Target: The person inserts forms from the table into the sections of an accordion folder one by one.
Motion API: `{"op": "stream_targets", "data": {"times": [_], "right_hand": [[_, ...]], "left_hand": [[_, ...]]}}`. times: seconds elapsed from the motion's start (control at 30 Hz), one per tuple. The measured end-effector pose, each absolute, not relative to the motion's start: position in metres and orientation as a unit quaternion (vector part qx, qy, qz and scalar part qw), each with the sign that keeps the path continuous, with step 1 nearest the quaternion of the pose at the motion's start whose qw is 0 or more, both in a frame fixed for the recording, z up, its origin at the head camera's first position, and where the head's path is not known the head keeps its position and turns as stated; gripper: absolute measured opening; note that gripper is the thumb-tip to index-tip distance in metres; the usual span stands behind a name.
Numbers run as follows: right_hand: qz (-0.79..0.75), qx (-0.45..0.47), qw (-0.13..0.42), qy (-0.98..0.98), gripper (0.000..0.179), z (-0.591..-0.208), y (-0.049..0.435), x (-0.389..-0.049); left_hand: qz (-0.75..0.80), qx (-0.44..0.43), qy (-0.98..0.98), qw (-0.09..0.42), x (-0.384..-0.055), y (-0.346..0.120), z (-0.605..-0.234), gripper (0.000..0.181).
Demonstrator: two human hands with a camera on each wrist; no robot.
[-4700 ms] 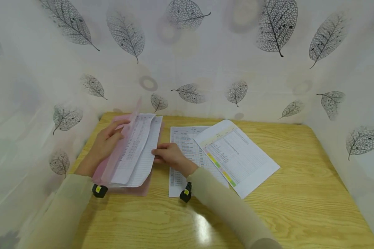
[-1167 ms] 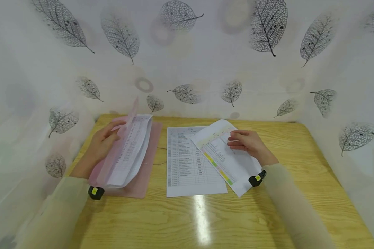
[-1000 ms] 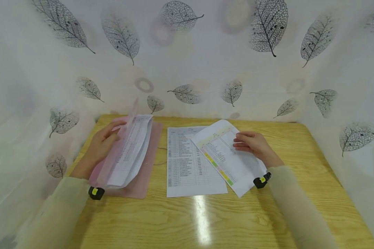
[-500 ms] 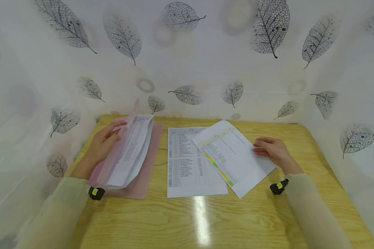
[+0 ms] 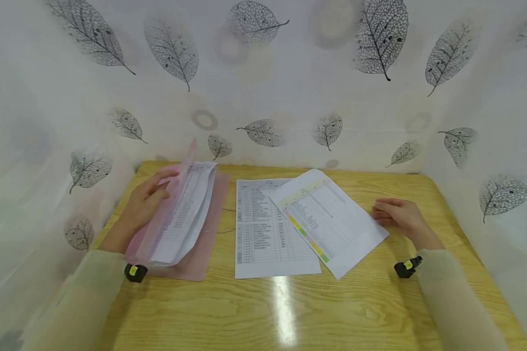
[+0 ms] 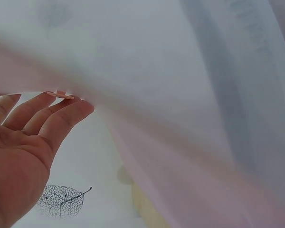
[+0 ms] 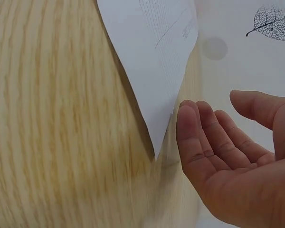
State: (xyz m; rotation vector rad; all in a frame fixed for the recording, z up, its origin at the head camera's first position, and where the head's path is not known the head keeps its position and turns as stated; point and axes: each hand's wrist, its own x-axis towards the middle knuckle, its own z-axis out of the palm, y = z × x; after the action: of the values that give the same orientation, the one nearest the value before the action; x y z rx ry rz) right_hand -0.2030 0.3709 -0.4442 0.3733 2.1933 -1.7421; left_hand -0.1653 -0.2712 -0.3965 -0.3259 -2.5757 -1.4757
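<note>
In the head view, my left hand touches the outer side of the raised translucent pink flap of a document folder, its fingers lightly bent. Up close in the left wrist view, the fingertips meet the flap beside a small round snap fastener. Printed sheets lie inside the folder, their right edges curling up. To the right, my right hand hovers over the table with relaxed fingers and holds nothing. Closest to it is a printed sheet with a coloured strip, its corner just beyond the fingertips.
Another printed sheet lies flat mid-table, partly under the tilted coloured one. A thin string runs from the folder's right edge. The wood-grain table is enclosed by a white leaf-patterned curtain at the back and sides.
My right hand has left the folder, passed over the tilted sheet and moved right past its edge. The folder's right-hand paper edges curl higher than before. My left hand keeps its place on the flap.
</note>
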Motion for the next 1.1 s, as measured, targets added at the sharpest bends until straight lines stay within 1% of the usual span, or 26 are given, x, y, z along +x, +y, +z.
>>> {"op": "stream_targets", "data": {"times": [0.3, 0.5, 0.8, 1.1], "right_hand": [[-0.576, 0.120, 0.169, 0.791, 0.066, -0.446, 0.379, -0.203], [-0.553, 0.125, 0.174, 0.805, 0.067, -0.447, 0.382, -0.202], [-0.528, 0.143, 0.183, 0.817, 0.063, -0.448, 0.379, -0.198], [-0.523, 0.172, 0.178, 0.816, 0.055, -0.445, 0.371, -0.200]], "left_hand": [[-0.488, -0.101, -0.864, 0.068, -0.165, -0.273, -0.396, 0.049], [-0.491, -0.103, -0.862, 0.068, -0.165, -0.272, -0.395, 0.049], [-0.485, -0.091, -0.868, 0.055, -0.163, -0.272, -0.392, 0.050], [-0.485, -0.094, -0.867, 0.064, -0.166, -0.271, -0.395, 0.049]]}}
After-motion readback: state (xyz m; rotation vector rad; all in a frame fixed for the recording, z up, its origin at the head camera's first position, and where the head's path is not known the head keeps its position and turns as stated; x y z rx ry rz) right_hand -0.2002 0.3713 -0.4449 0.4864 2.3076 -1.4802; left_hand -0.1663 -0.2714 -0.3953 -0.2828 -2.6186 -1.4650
